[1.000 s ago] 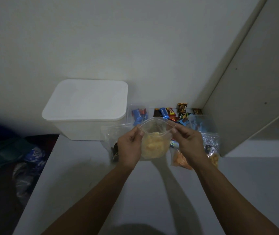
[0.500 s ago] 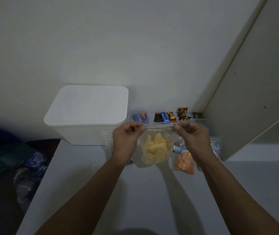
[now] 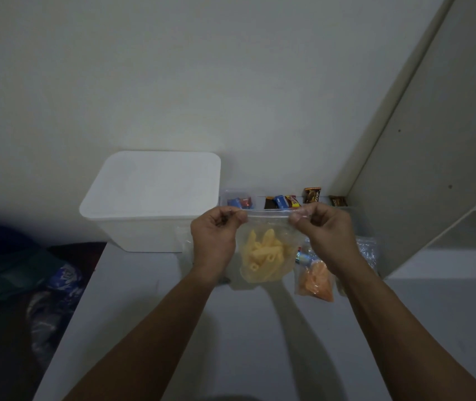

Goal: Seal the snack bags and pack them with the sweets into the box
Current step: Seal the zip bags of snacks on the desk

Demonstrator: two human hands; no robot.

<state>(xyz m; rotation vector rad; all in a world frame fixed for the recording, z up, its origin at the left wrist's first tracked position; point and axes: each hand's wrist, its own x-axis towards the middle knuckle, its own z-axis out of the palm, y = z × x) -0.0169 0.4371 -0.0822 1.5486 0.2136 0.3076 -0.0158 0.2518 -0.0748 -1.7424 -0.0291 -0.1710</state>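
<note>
1. You had the clear zip bag (image 3: pixel 265 256) of yellow tube snacks up off the table (image 3: pixel 156 314), hanging between your 2 hands in front of you.
2. Your left hand (image 3: pixel 215 238) pinched the bag's top left corner, fingers curled tight on the strip.
3. Your right hand (image 3: pixel 322 230) did the same at the top right corner, so the top edge was pulled out straight and flat.
4. The white box (image 3: pixel 150 201) sat at the back left of the table with its lid on, just beside the bag.
5. The sweets (image 3: pixel 281 201) were lined up in a clear tray (image 3: pixel 223 195) against the wall, right behind the bag's top edge.
6. A bag of orange snacks (image 3: pixel 316 280) lay on the table under your right wrist, with another clear bag (image 3: pixel 367 251) near the cabinet (image 3: pixel 422 157).
</note>
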